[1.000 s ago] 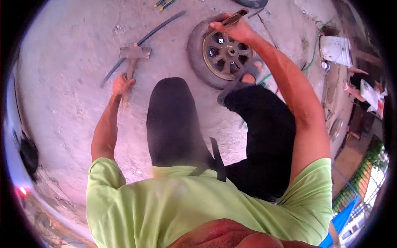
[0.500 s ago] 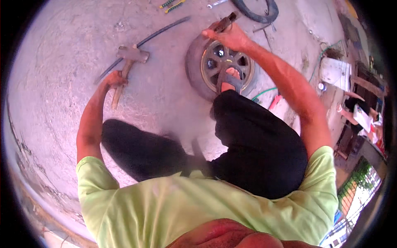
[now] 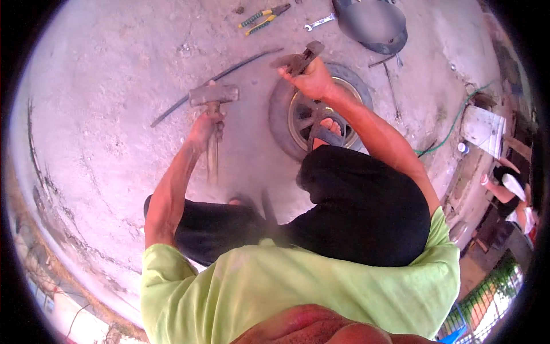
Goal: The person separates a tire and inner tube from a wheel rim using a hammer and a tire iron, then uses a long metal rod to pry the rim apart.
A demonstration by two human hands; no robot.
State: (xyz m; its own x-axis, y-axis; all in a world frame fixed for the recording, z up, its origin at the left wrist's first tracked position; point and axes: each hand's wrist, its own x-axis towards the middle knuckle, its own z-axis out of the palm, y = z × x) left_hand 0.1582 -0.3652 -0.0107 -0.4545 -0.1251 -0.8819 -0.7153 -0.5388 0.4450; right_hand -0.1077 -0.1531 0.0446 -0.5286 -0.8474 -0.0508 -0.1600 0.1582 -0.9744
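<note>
A hammer (image 3: pixel 215 94) with a blocky metal head and a wooden handle is in my left hand (image 3: pixel 205 125). The fingers wrap the handle just below the head. My right hand (image 3: pixel 316 81) is closed around a dark, rusty metal piece (image 3: pixel 307 56) with a flat projecting part; its exact kind is unclear. That hand is above the far edge of a wheel (image 3: pixel 279 114) with a tyre and spoked rim, lying flat on the ground. My sandalled foot (image 3: pixel 328 132) rests on the rim's near side. Beyond the hammer lies a long dark strip (image 3: pixel 172 109).
Pliers with green-and-yellow handles (image 3: pixel 258 22) and a wrench (image 3: pixel 319 23) lie at the far side. Near them is a loose black tyre (image 3: pixel 394 47). A thin rod (image 3: pixel 392 86), a green hose (image 3: pixel 452 131) and a white box (image 3: pixel 483 131) are to the right. Another person (image 3: pixel 510 186) is at far right.
My left hand has moved right with the hammer, which is now more upright. The metal piece in my right hand has turned. The whole view has shifted, showing more of the far ground.
</note>
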